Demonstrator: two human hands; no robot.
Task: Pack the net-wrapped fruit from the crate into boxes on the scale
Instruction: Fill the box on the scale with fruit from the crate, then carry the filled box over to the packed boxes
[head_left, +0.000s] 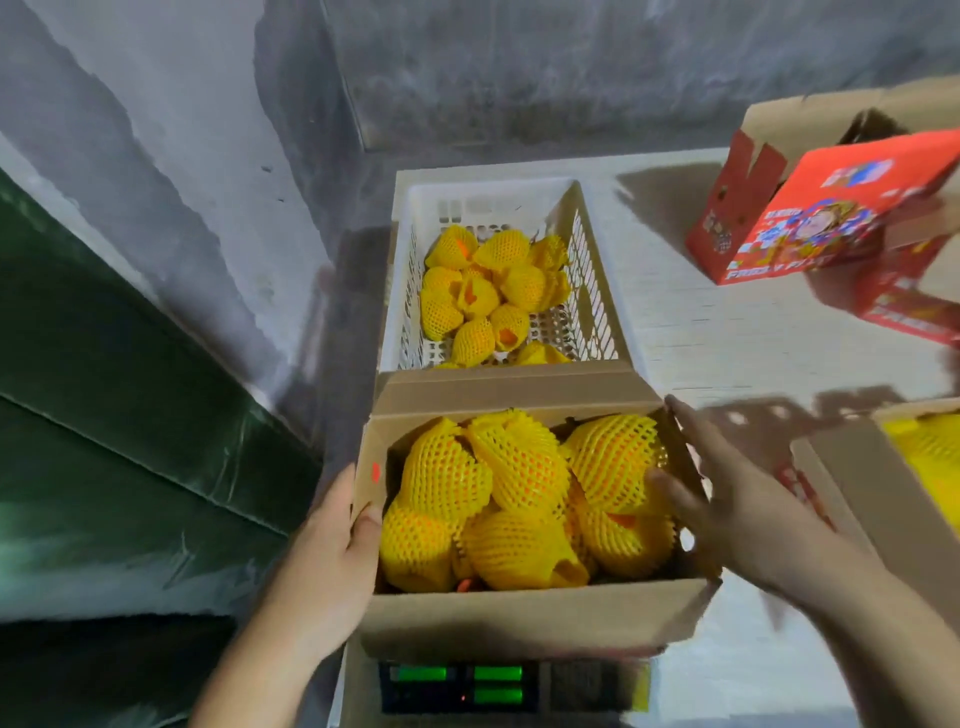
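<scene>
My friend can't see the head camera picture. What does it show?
Two hands hold a cardboard box full of yellow net-wrapped fruit on a scale. Behind it, a white crate holds more fruit.

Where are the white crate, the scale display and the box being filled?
white crate (597, 291): head view, right slatted wall.
scale display (457, 685): head view, green lit readout panel.
cardboard box (530, 616): head view, near outer wall.

The open cardboard box (530, 608) sat on the scale (498, 688), filled with yellow net-wrapped fruit (519, 493), between both grips; the white crate (597, 291) lay beyond.
</scene>
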